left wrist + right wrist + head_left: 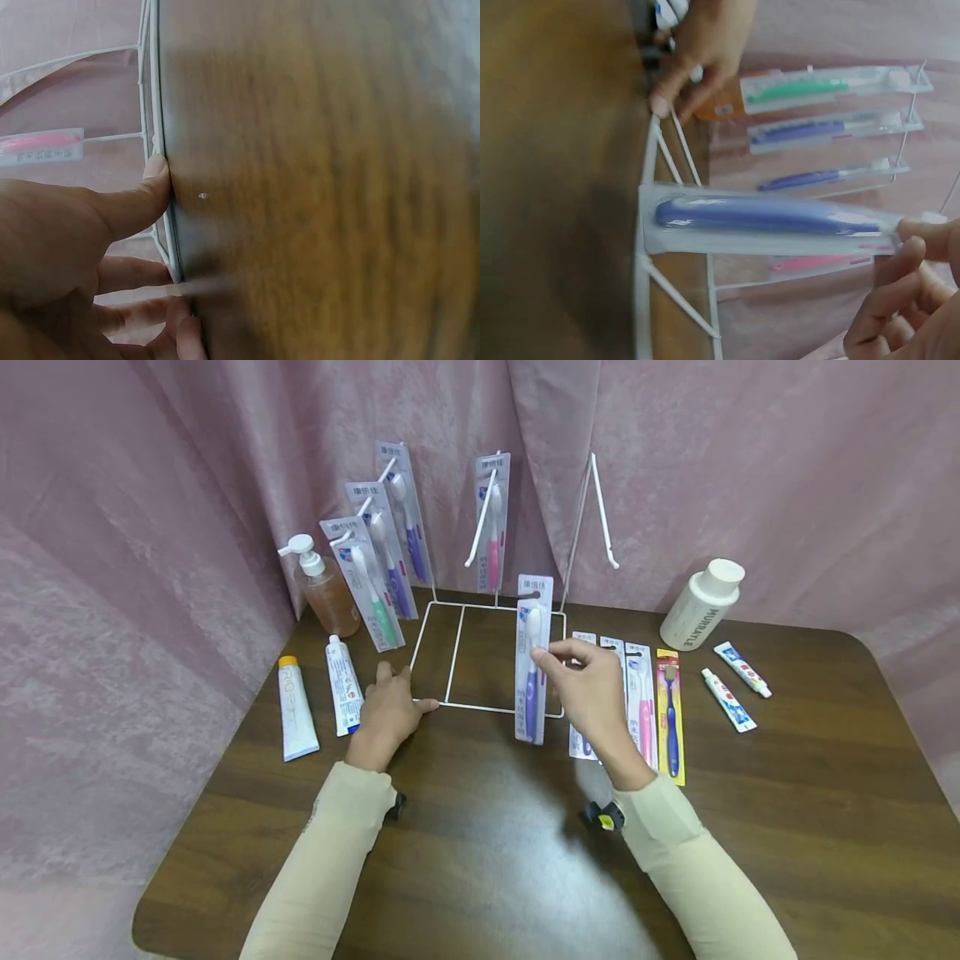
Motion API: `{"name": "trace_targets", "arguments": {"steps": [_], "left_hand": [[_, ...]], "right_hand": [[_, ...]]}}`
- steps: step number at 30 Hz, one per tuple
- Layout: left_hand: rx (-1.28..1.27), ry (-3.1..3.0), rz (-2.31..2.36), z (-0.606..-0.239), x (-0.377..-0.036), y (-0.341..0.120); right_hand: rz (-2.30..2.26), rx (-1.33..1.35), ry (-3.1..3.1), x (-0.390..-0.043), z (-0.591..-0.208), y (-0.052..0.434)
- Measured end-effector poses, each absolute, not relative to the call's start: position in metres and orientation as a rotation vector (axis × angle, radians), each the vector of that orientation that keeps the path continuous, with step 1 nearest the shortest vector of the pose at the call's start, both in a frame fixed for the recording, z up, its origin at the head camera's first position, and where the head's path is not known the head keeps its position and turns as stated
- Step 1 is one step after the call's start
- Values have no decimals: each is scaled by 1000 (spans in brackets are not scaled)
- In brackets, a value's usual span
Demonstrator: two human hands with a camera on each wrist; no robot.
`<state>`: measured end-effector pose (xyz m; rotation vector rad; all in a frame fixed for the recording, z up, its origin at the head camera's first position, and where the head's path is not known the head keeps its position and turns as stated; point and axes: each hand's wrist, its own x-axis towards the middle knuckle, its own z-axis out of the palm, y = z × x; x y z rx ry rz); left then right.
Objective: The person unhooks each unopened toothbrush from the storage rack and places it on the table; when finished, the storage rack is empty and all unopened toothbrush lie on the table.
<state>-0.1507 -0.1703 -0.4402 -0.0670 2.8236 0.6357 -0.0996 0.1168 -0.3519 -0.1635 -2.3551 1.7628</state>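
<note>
Dark wooden tabletop [480,860] backed by a pink curtain [135,527]. A white wire display rack [487,610] stands at the middle of the far edge; its rectangular base frame lies flat on the wood and its hooks rise toward the curtain. Three packaged toothbrushes [382,560] hang in a row on the rack's left hooks, and one pink packaged toothbrush [491,522] hangs on a middle hook. A white bottle [701,603] stands near the far right corner; a pump bottle of amber liquid [324,587] stands near the far left corner. Two toothpaste tubes [318,693] lie near the left edge. A row of packaged toothbrushes [645,706] lies flat just right of the rack base, and two small tubes [738,685] lie toward the right edge.

Left hand [386,714]: rests on the near left corner of the rack base, fingers [154,176] loosely spread with thumb and fingertips pressing on the wire.

Right hand [592,689]: holds a purple packaged toothbrush [533,660] upright over the near right part of the rack base, thumb and forefinger pinching the upper part of the card, remaining fingers [889,304] curled behind it.
</note>
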Motion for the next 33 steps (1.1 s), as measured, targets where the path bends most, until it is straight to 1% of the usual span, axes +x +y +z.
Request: {"name": "trace_targets", "arguments": {"steps": [6,12,18,24,29,33], "left_hand": [[-64,2842,618,-432,-149,-169],[-56,2850,616,-433,-150,-169],[-43,2841,590,-425,-145,-164],[-44,2850,581,-436,-156,-169],[-46,2843,595,-444,-158,-170],[-52,2829,595,-442,-157,-170]], "right_hand": [[1861,-356,-2452,-51,-373,129],[1891,-536,-2542,-8,-390,142],[1903,-622,-2619,26,-411,155],[1779,-601,-2748,47,-430,158],[1705,-560,-2765,53,-449,163],[1616,-598,-2838,55,-444,164]]}}
